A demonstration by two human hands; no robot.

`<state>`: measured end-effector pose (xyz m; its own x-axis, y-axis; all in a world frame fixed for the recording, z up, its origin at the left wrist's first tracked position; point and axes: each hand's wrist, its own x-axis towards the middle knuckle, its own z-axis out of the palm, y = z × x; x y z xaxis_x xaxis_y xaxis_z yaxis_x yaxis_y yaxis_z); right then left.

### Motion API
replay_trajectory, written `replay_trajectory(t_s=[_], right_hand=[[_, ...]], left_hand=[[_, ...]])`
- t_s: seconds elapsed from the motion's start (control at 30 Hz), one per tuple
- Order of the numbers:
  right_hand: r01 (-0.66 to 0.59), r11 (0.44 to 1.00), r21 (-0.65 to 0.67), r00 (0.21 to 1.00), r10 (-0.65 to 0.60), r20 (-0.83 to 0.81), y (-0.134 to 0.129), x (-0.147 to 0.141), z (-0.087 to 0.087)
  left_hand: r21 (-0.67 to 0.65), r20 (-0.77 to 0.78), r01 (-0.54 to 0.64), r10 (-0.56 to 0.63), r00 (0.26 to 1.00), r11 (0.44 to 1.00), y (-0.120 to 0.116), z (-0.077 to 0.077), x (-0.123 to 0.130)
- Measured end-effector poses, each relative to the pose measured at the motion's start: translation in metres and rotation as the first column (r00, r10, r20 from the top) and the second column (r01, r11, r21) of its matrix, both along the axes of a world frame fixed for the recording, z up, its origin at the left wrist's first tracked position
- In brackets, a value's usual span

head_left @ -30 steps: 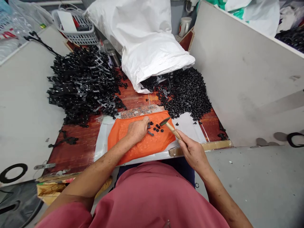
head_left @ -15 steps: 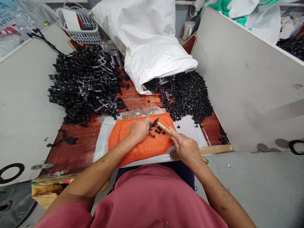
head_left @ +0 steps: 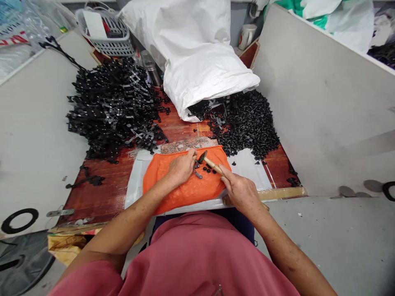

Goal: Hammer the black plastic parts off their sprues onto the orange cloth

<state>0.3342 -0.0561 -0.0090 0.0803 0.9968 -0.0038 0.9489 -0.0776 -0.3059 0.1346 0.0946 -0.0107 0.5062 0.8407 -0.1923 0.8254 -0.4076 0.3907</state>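
Observation:
My right hand is closed around the wooden handle of a hammer, whose dark head is close to my left fingertips. My left hand is pinched on a black plastic strip with round ends; the fingers partly hide it. Both hands are over an orange cloth that covers a padded slab. Several small black round pieces lie on the cloth beside the hammer head. A speckled stone edge shows behind the cloth.
To the left rises a tangled heap of black plastic strips. A white sack opens toward a pile of small black studs on the right. Grey panels flank the red wooden table. Behind stand a basket, a flask and a mug.
The view has shifted slightly, so the scene sits a little to the right. Both hands keep nearly the same pose, with the hammer head still beside the left fingertips.

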Motion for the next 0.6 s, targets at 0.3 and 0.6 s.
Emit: replay_trajectory(t_s=[0.3, 0.6], right_hand=[[-0.006, 0.999, -0.035, 0.999, 0.004, -0.051, 0.011, 0.011, 0.003], [0.066, 0.997, 0.033, 0.965, -0.055, -0.258, -0.003, 0.019, 0.009]], left_hand=[[-0.097, 0.210, 0.425, -0.399, 0.893, 0.900, -0.001, 0.024, -0.037], [0.026, 0.169, 0.202, -0.204, 0.964, 0.979, -0.016, 0.005, -0.030]])
